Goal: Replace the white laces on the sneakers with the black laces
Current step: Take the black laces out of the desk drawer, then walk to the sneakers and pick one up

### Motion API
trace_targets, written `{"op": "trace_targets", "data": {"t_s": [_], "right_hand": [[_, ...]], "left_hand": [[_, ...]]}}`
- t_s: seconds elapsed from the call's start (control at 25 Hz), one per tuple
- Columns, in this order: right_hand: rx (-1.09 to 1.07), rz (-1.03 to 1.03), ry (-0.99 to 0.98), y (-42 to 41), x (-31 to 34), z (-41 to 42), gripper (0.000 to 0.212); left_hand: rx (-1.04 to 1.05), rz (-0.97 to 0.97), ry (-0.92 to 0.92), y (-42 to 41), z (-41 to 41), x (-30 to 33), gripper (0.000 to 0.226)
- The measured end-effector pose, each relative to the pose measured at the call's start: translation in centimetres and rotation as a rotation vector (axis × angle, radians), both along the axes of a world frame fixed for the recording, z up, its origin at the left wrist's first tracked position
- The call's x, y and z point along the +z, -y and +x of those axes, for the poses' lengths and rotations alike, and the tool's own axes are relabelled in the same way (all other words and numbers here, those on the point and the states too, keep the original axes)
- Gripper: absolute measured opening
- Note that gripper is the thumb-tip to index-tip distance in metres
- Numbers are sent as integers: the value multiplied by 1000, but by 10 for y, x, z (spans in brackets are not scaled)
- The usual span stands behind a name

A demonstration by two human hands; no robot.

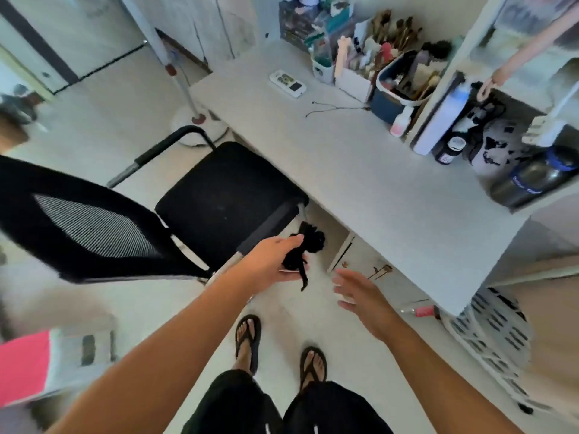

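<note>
- Black laces (300, 253) are sitting bunched in the person's left hand (271, 261), whose fingers are curling round the bundle while one loose end is dangling below the palm.
- The bundle is hanging in the air over the pale floor, just in front of the black office chair (219, 195) and near the front edge of the white desk (360, 170).
- The right hand (360, 296) is reaching forward beside the left, apart from the laces, its fingers spread and relaxed and gripping nothing.
- The person is standing in black flip-flops (249, 339) and dark trousers.
- On the desk a white remote control (287, 83) is lying flat, well apart from the hands, and a blue bin of brushes (398, 86) is standing at the back.
- A dark blue bottle (532, 177) is lying on its side at the desk's right end.
</note>
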State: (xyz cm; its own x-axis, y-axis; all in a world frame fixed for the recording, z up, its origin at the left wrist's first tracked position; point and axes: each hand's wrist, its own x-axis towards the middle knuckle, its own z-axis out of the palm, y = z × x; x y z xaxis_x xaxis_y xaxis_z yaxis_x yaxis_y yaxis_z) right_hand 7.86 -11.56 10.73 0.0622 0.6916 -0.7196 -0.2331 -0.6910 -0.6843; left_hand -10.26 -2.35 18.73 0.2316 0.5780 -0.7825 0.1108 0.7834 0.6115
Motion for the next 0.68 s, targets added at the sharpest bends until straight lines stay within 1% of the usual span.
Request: {"op": "trace_targets", "data": {"t_s": [0.08,0.16,0.24,0.32,0.36,0.4,0.48,0.52,0.6,0.68], "right_hand": [[295,145,-126,3,39,-48,38],[481,223,-245,3,68,-100,42],[552,224,-379,6,82,-146,36],[563,140,-490,12,90,-197,33],[571,96,-489,16,92,-226,32],[598,71,-442,22,93,-256,30],[700,43,-331,32,89,-314,27],[749,28,-302,34,86,-340,27],[820,-10,-255,32,80,-401,26],[818,-22,-193,21,75,-462,21]], "left_hand": [[138,18,67,30,-42,17,22],[223,104,76,61,-84,30,21],[292,213,7,95,-126,40,22],[350,353,-65,132,-169,43,16],[364,417,-123,150,-191,43,18],[373,459,-183,166,-213,42,23],[383,505,-294,188,-260,40,31],[395,503,-336,195,-284,38,31],[493,432,-375,215,-351,31,25],[654,332,-354,232,-425,26,22]]}}
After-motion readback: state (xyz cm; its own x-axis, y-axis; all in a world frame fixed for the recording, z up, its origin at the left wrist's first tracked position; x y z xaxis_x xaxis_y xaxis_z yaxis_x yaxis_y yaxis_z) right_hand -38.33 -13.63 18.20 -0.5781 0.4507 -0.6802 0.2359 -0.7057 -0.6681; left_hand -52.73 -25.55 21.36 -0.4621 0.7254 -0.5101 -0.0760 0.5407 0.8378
